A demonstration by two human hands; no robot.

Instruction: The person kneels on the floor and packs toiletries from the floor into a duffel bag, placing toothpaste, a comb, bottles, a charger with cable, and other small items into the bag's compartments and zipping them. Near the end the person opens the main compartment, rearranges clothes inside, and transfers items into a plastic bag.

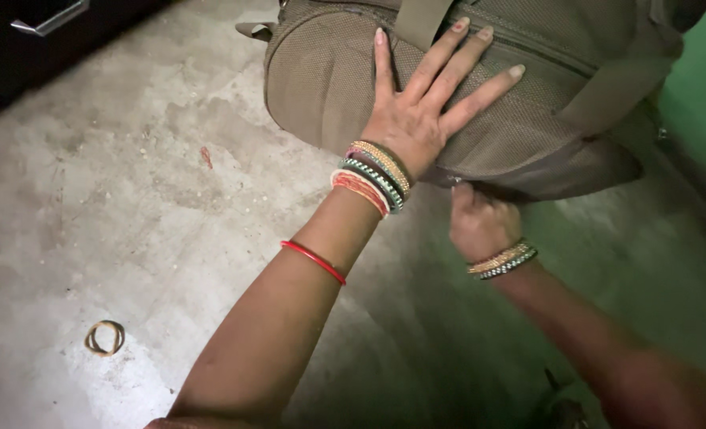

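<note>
Bag (480, 119): olive-brown mesh fabric, soft-sided, resting on the floor (130, 238) at the top of the view, close to a green wall (698, 103) on the right. A webbing strap (420, 20) runs up from its top; a zip line crosses its upper face.

Left hand (416, 111): laid flat on the bag's side, fingers (464, 56) spread and pointing up toward the strap. Grip open, palm pressing on the fabric, holding nothing. Wrist carries a stack of bangles (373, 179) in gold, green and red; a single thin red bangle (313, 262) sits further down the forearm.

Right hand (480, 222): below the bag's lower edge, touching it, fingers curled into a closed fist. What the grip is pinching at that edge is hidden by the knuckles; cannot tell. Wrist carries gold and green bangles (502, 260).

Floor: bare grey concrete, stained and patchy. One rubber band (104, 338) lies on it at lower left, well apart from both hands. A small reddish scrap (206, 156) lies near the bag's left side.

Dark cabinet (43, 32): top left corner, with a metal handle (51, 17).
</note>
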